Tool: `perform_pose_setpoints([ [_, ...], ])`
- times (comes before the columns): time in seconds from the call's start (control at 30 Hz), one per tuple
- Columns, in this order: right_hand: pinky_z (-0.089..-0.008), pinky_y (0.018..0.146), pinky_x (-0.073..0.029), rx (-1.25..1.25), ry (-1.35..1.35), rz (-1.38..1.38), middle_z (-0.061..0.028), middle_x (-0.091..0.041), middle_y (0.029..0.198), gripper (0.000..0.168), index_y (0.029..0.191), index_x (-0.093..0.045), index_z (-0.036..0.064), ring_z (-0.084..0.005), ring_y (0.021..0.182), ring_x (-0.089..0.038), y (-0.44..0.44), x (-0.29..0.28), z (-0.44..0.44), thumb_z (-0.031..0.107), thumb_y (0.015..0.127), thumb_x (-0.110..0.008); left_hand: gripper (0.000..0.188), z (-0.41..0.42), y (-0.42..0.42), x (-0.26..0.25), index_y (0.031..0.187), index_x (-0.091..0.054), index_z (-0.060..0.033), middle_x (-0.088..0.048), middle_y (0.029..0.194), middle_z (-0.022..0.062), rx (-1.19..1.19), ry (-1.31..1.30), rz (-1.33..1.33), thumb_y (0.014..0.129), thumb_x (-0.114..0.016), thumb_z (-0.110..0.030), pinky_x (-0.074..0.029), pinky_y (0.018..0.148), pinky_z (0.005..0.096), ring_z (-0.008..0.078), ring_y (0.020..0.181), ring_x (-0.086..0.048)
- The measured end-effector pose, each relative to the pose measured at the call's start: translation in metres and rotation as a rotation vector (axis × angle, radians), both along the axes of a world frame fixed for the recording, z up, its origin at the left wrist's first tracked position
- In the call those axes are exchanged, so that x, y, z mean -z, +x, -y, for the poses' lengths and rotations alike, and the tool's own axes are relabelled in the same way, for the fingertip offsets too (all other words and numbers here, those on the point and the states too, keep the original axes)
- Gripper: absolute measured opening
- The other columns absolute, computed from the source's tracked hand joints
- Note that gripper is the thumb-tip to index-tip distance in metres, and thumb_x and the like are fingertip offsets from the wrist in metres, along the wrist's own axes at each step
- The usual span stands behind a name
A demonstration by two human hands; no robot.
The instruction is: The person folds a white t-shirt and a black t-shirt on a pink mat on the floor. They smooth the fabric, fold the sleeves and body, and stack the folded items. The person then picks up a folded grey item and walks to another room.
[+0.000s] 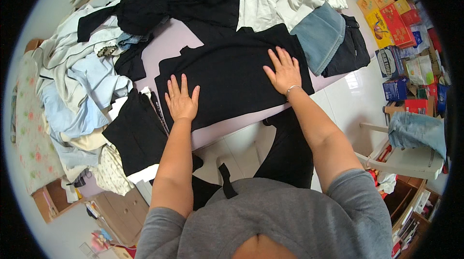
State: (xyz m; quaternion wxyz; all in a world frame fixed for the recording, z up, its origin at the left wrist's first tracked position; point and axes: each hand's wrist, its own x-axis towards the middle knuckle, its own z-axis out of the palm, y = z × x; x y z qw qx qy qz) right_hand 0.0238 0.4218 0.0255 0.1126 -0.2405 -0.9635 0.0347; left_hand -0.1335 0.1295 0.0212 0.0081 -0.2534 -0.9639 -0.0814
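Note:
A black garment (232, 74) lies spread fairly flat on the bed's pale pink sheet (214, 130) in front of me. My left hand (182, 99) rests palm down on its left end, fingers apart. Near the garment's right end, my right hand (283, 72) presses flat too, with fingers spread and a bracelet (293, 87) at the wrist. Neither hand grips the cloth. Beyond it lies more black clothing (174, 1). A smaller black garment (136, 132) is left of my left hand. Blue denim (320, 38) and dark folded trousers (349, 48) lie beyond my right hand.
Piled light clothes (79, 81) cover the left side, beside a floral cushion or bedding (34, 125). White cloth (279, 0) lies at the back. On the right stand many boxes (397, 23) and a white chair (417, 161) with jeans (417, 132) on it. A wooden cabinet (121, 212) stands lower left.

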Motion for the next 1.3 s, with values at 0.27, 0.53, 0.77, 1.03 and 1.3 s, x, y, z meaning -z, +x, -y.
perform_pose_setpoints([
  [0.27,-0.0455,0.101,-0.032,-0.029,-0.083,-0.186,-0.0155,-0.048,0.132,0.046,0.125,-0.051,0.005,-0.0301,0.124,-0.042,0.010,-0.008,0.000,0.030,0.087,-0.055,0.065,0.003,0.016,-0.019,0.139,-0.034,-0.0077,-0.022,0.147,0.0224,-0.234,0.102,0.005,0.087,-0.055,-0.039,-0.020,0.108,0.0531,0.0383,0.137,-0.019],
  [0.53,-0.0505,0.106,-0.024,-0.128,-0.275,-0.176,-0.0186,-0.037,0.139,0.048,0.128,-0.048,0.004,-0.0332,0.132,-0.031,0.056,-0.018,0.109,0.026,0.086,-0.055,0.089,0.020,0.039,-0.038,0.140,-0.020,0.0039,-0.032,0.138,0.0299,-0.592,0.199,0.246,0.079,-0.065,-0.042,-0.030,0.106,0.0449,0.0419,0.128,-0.034],
  [0.77,-0.0489,0.108,-0.021,-0.103,-0.316,-0.232,-0.0175,-0.035,0.142,0.050,0.133,-0.043,0.006,-0.0319,0.134,-0.027,0.027,-0.054,0.125,0.027,0.089,-0.052,0.076,0.050,0.004,0.021,0.126,-0.040,0.0125,-0.053,0.116,0.0265,-0.782,0.653,0.478,0.075,-0.073,-0.032,-0.044,0.094,0.0426,0.0378,0.108,-0.054],
  [1.03,-0.0448,0.113,-0.011,-0.227,-0.313,0.093,-0.0155,-0.017,0.151,0.062,0.143,-0.027,0.009,-0.0275,0.141,-0.011,0.013,-0.021,0.134,0.043,0.093,-0.041,0.041,0.031,0.035,-0.037,0.114,-0.056,0.0020,-0.063,0.109,0.0146,-0.773,1.521,1.257,0.082,-0.068,-0.021,-0.052,0.084,0.0439,0.0314,0.095,-0.062],
  [1.3,-0.0449,0.113,-0.011,-0.230,-0.416,0.073,-0.0156,-0.017,0.151,0.062,0.142,-0.030,0.008,-0.0284,0.141,-0.011,0.018,-0.021,0.135,0.045,0.093,-0.039,0.030,0.021,0.013,-0.059,0.111,-0.058,-0.0013,-0.063,0.108,0.0153,-0.585,1.556,1.179,0.081,-0.060,-0.009,-0.052,0.083,0.0447,0.0314,0.096,-0.062],
])
